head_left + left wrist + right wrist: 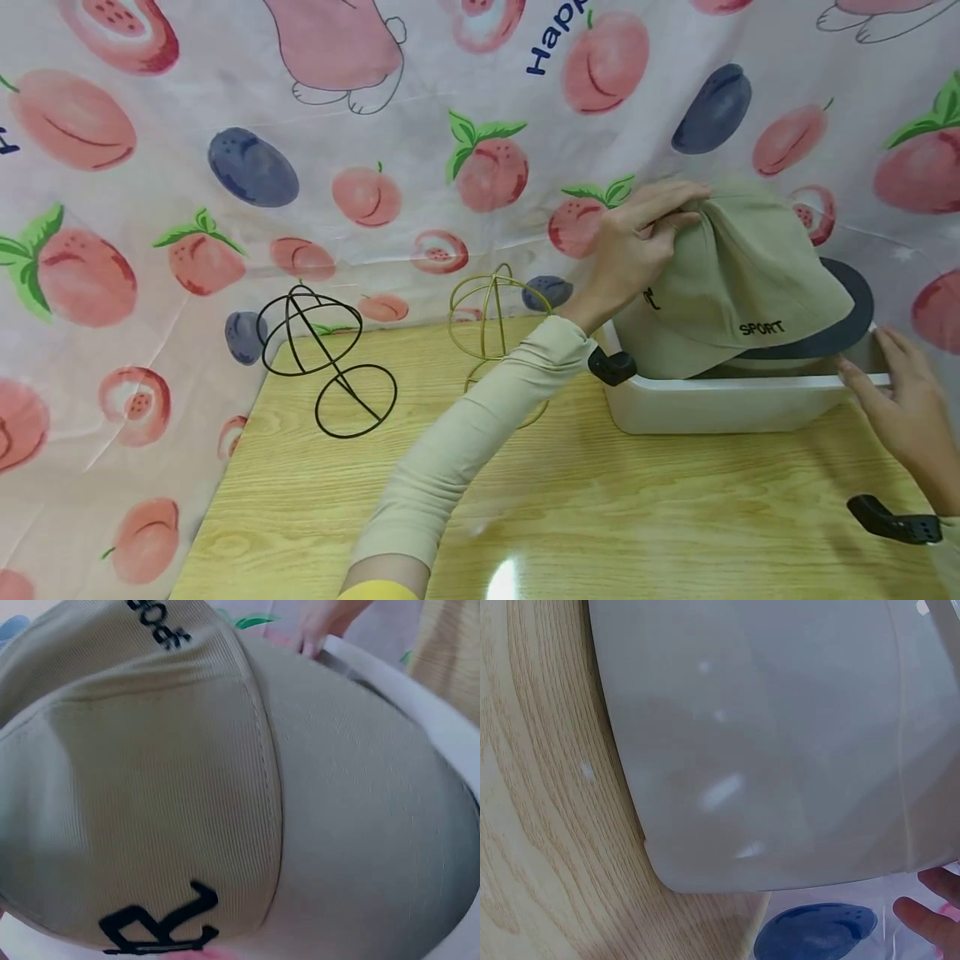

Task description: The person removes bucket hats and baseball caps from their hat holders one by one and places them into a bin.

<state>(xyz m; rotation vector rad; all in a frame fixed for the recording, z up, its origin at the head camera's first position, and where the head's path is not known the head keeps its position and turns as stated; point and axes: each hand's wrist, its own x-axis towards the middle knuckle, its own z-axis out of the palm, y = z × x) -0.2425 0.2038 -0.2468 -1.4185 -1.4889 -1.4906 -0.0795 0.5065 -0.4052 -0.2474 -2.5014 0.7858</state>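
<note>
My left hand (637,242) pinches the crown of a beige baseball cap (765,267) marked "SPORT", above a white plastic bin (705,408). Dark lettering and the broad beige brim of this cap (172,787) fill the left wrist view. Under it, a dark navy brim (855,304) shows at the bin's right; how much more lies inside is hidden. At the bin's right front corner, my right hand (900,400) grips the rim with thumb and fingers. In the right wrist view, its fingertips (926,919) are at the edge of the bin's smooth wall.
A black wire hat stand (356,435) is on the left of the wooden table (315,517). Beside it is a gold wire hat stand (483,360), partly behind my left forearm. A fruit-print cloth (420,100) hangs along the table's back.
</note>
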